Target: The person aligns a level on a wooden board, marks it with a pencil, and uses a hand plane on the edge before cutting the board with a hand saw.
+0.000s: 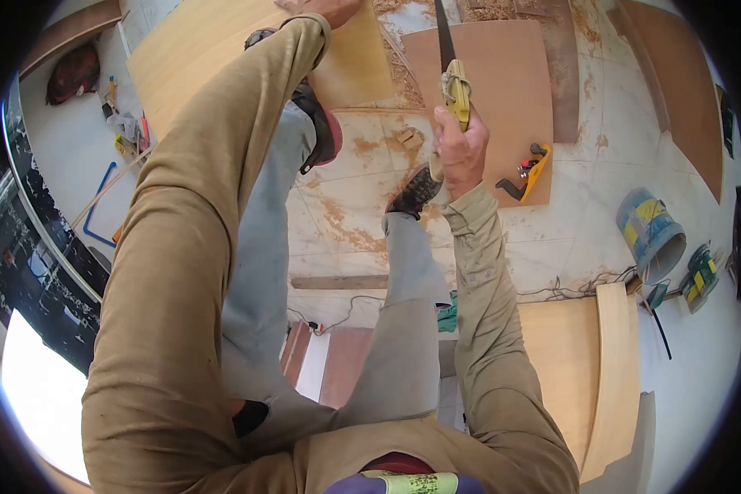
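My right hand [461, 148] is closed around the yellow handle of a handsaw [456, 92], which has cord wrapped around it. The dark saw blade points away from me, and its far end leaves the top of the view. My left hand [325, 8] rests at the top edge over a light wooden panel [198, 62]; its fingers look laid out on the surface, partly cut off by the frame. Beneath the saw lies a brown board [502, 90]. A yellow hand plane [531, 174] with black handles sits on that board's near right corner.
Sawdust and small wood scraps [409, 138] lie on the tiled floor around my shoes. A blue and yellow bucket [649, 230] lies tipped at the right, near a cable [560, 290]. Curved panels [617, 370] are at lower right. A blue hacksaw frame [99, 206] lies left.
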### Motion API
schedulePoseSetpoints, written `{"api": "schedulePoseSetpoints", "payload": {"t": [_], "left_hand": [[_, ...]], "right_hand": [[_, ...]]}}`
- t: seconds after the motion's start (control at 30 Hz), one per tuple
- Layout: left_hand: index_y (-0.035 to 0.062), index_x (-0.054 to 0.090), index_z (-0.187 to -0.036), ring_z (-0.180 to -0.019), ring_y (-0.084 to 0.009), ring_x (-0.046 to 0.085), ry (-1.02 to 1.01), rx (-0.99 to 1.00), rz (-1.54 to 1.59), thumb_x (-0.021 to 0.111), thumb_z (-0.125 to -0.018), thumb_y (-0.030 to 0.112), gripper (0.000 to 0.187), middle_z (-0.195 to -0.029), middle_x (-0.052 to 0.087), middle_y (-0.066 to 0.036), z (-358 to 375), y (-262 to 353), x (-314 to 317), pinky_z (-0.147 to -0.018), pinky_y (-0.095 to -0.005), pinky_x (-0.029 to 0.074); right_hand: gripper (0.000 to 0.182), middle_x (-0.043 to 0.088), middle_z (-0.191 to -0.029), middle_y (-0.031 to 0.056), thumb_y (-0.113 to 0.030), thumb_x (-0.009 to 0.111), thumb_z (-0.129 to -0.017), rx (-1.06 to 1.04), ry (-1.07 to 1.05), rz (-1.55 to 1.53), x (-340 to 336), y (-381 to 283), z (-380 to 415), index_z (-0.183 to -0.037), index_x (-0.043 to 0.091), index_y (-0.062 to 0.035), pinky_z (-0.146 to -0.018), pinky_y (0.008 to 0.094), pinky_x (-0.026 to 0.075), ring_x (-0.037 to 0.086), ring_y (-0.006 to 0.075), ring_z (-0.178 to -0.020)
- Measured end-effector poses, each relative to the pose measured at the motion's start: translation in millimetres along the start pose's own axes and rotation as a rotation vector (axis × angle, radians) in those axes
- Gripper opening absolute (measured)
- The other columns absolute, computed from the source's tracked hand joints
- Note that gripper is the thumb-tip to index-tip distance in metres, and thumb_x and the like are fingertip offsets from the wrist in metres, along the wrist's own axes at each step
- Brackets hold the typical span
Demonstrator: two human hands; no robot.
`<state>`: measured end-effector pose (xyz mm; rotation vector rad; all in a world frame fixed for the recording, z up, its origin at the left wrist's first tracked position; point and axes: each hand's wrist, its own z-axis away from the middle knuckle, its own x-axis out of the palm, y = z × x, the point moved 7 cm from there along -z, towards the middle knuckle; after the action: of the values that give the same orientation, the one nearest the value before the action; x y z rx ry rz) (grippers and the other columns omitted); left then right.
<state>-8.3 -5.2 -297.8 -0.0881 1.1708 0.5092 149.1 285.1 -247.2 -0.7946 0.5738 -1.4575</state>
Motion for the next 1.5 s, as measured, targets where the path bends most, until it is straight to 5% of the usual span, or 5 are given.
{"api": "schedulePoseSetpoints", "payload": {"t": [0.13, 0.23, 0.37, 0.53, 1.5], "left_hand": [[0.0287, 0.032, -0.161, -0.155, -0.0499, 0.010, 0.222, 0.101, -0.046, 0.061, -0.093, 0.054, 0.078, -0.170, 0.018, -0.016, 3.6, -8.8, 9.4, -0.119, -0.0729, 0.010], [0.0264, 0.033, -0.161, -0.154, -0.0507, 0.011, 0.353, 0.191, -0.081, 0.058, -0.093, 0.060, 0.079, -0.169, 0.022, -0.017, -1.5, -6.4, 24.8, -0.119, -0.0730, 0.008], [0.0285, 0.034, -0.159, -0.156, -0.0490, 0.004, 0.360, 0.261, -0.028, 0.052, -0.089, 0.074, 0.086, -0.168, 0.020, -0.014, -6.5, -20.3, 28.4, -0.118, -0.0745, 0.000], [0.0279, 0.034, -0.159, -0.156, -0.0484, 0.003, 0.349, 0.267, -0.038, 0.056, -0.087, 0.074, 0.088, -0.169, 0.018, -0.014, -4.8, -22.9, 29.0, -0.117, -0.0755, 0.002], [0.0282, 0.039, -0.155, -0.155, -0.0446, 0.014, 0.389, 0.361, -0.051, 0.061, -0.092, 0.058, 0.073, -0.164, 0.025, -0.017, 14.4, -15.1, 26.7, -0.121, -0.0684, 0.008]], "right_hand": [[0.041, 0.045, -0.071, -0.0052, -0.032, 0.056, -0.107, -0.113, 0.021, 0.079, 13.8, -9.6, 1.8, -0.132, 0.061, 0.0005, -0.053, 0.0232, 0.036, 0.042, 0.0036, -0.062], [0.048, 0.060, -0.080, 0.0044, -0.036, 0.055, -0.107, -0.022, 0.055, -0.005, 18.8, 7.8, 7.5, -0.137, 0.059, 0.0009, -0.068, 0.0278, 0.046, 0.052, 0.0115, -0.074], [0.055, 0.059, -0.073, 0.0123, -0.039, 0.055, -0.107, -0.165, 0.052, 0.145, 44.1, -17.4, 8.0, -0.142, 0.056, 0.0029, -0.061, 0.0319, 0.047, 0.058, 0.0142, -0.067], [0.066, 0.061, -0.059, 0.0186, -0.047, 0.055, -0.104, -0.117, 0.029, 0.318, 78.7, -25.7, -11.3, -0.144, 0.052, 0.0060, -0.054, 0.0429, 0.050, 0.065, 0.0363, -0.054], [0.064, 0.066, -0.068, 0.0254, -0.046, 0.057, -0.103, -0.125, 0.063, 0.373, 99.5, -38.0, -22.8, -0.142, 0.055, 0.0051, -0.056, 0.0482, 0.053, 0.068, 0.0425, -0.061]]}}
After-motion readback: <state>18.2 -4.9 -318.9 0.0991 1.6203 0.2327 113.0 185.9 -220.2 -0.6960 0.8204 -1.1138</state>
